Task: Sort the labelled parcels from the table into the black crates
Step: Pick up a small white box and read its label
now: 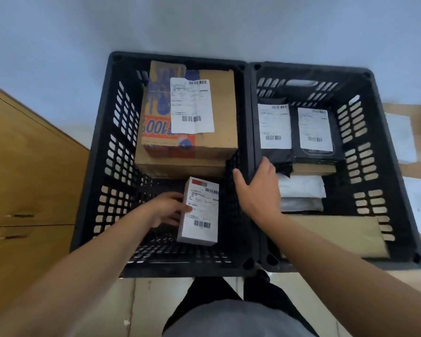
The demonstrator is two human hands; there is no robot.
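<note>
Two black crates stand side by side on the floor below me. Inside the left crate (112,152) my left hand (167,209) grips a small white labelled box (201,212) by its left edge, low near the crate's bottom. Behind it lies a large brown cardboard parcel (219,132) with a white label. My right hand (255,188) grips the shared rim between the two crates. The right crate (365,147) holds two black labelled pouches (275,127), white mailers (301,193) and a flat brown envelope (338,234).
A wooden cabinet (27,171) stands to the left of the crates. A pale wall (204,23) rises behind them. Wooden surface with white papers (401,137) shows to the right. My legs (229,312) are close to the crates' front edge.
</note>
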